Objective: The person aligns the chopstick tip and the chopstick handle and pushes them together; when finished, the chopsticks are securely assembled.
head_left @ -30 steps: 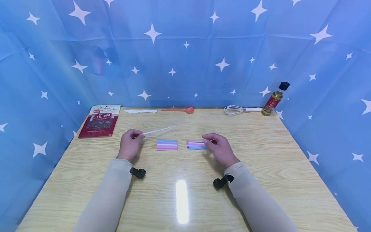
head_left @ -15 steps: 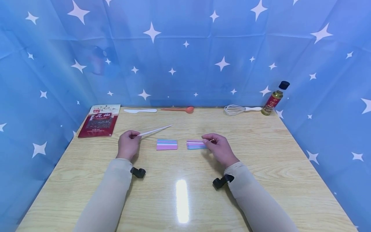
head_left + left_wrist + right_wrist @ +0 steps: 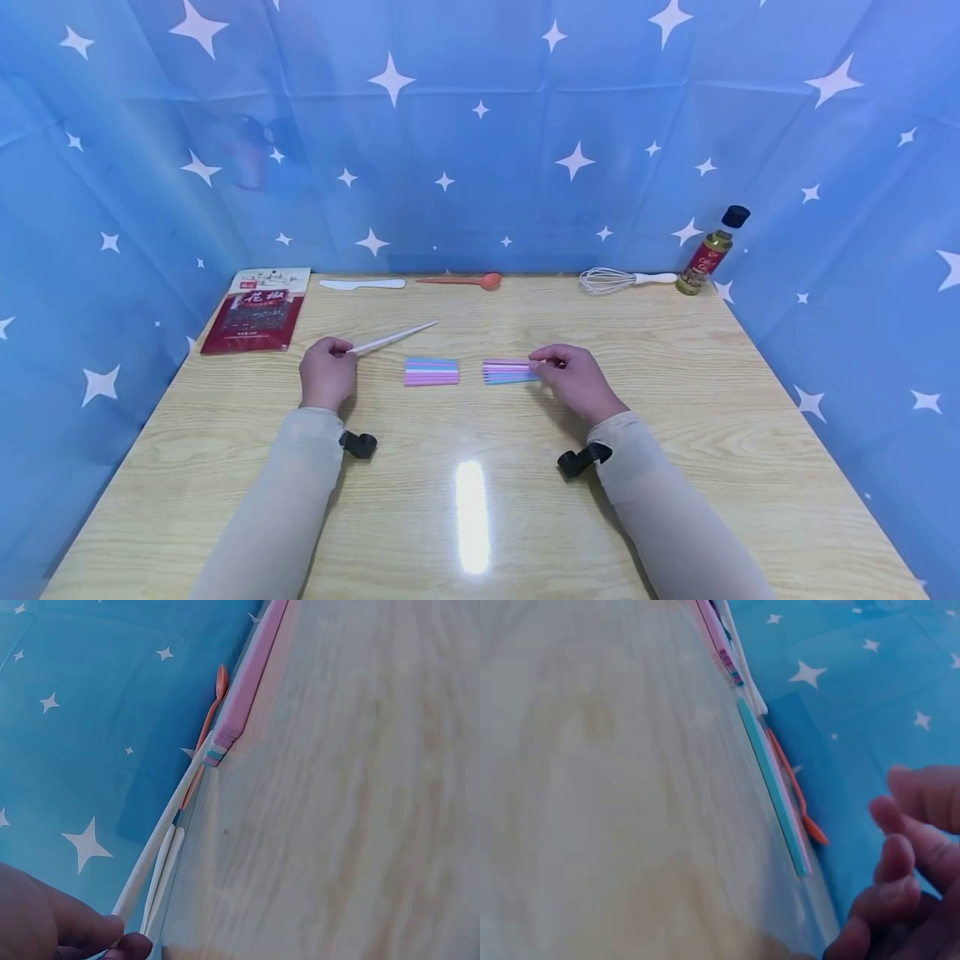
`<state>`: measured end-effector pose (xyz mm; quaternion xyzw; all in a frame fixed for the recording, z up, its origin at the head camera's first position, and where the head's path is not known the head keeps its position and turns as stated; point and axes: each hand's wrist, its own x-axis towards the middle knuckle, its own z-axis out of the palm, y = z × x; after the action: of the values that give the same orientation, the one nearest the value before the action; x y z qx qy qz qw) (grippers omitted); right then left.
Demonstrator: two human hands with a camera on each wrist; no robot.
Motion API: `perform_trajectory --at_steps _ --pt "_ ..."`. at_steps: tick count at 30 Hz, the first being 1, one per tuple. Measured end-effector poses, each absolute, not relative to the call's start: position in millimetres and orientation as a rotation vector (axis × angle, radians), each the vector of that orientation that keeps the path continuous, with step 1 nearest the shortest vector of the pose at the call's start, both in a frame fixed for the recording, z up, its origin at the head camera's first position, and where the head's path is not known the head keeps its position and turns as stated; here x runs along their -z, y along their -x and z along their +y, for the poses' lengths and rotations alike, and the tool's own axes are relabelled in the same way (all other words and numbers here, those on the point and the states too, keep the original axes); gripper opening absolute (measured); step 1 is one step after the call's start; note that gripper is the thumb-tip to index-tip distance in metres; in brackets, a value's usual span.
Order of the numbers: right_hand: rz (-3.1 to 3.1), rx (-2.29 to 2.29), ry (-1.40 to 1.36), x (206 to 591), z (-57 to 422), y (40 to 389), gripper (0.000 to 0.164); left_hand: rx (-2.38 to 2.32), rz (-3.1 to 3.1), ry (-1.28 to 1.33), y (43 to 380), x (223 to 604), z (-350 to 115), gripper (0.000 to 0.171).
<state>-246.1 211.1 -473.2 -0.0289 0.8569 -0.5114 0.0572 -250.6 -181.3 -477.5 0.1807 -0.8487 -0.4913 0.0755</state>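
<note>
Between thumb and fingers, my left hand (image 3: 327, 373) pinches one end of a slim white stick (image 3: 395, 337). The stick slants up and to the right above the wooden table, and its far end is free. A flat row of pink, white and blue sticks (image 3: 431, 372) lies to the right of that hand. Beside it is a second, similar row (image 3: 510, 372), its right end partly behind my right hand (image 3: 576, 379). In the right wrist view the right hand's fingers (image 3: 889, 900) are loosely bent and hold nothing, a little apart from the teal-edged row (image 3: 772, 784).
Along the back edge lie a white plastic knife (image 3: 362, 284), an orange spoon (image 3: 489, 282) and a whisk (image 3: 609, 281). A red and white spice packet (image 3: 255, 312) is at the back left. An oil bottle (image 3: 703, 262) stands at the back right. Starry blue cloth (image 3: 480, 167) surrounds the table.
My left hand has shifted left with the white stick, whose far end has drawn left and tilted up a little. The right hand has edged slightly right. Both rows stay put.
</note>
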Motion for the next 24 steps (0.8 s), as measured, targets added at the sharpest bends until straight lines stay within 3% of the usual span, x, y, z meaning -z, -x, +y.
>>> perform_trajectory --at_steps 12,24 --pt "2.616 1.362 0.034 469.6 214.0 249.8 0.019 1.499 -2.571 -0.508 249.5 475.2 -181.4 0.031" --pt "2.626 1.21 0.064 467.3 212.9 252.9 0.017 1.461 -2.856 0.109 244.7 466.4 -154.7 0.023"
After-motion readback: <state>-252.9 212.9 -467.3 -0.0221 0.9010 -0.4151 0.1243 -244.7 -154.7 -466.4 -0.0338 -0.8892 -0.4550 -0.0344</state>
